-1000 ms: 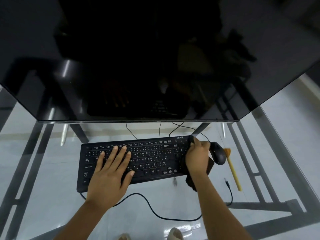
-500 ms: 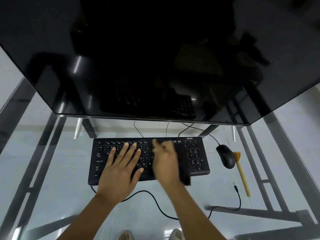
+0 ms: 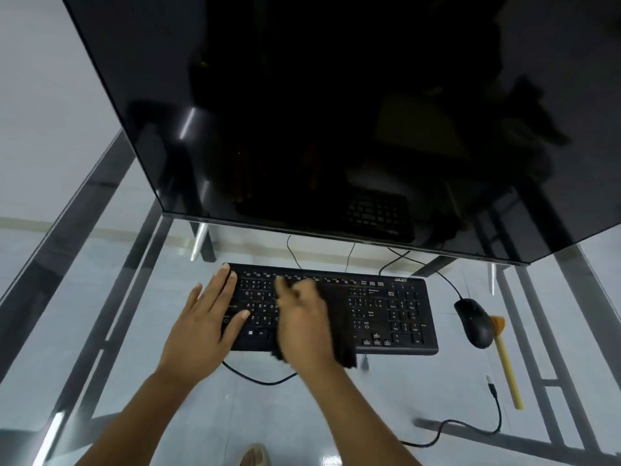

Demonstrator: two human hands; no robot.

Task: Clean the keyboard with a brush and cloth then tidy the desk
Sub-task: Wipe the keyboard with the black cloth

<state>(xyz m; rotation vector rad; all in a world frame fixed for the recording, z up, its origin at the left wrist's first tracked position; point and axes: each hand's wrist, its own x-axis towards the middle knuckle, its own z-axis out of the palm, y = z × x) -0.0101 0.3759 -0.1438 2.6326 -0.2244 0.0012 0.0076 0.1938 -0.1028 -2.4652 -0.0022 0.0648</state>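
Dark monitor looming over glass surface. Keyboard lying below it. Left hand flat, fingers spread on left keys; right hand blurred, gripping dark cloth mid-keyboard. Mouse, then brush, lying right.

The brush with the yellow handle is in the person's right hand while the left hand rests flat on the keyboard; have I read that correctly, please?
Not quite. The right hand holds a dark cloth, not the brush, which lies on the glass desk right of the mouse. The head view shows it. The left hand does rest flat on the keyboard.
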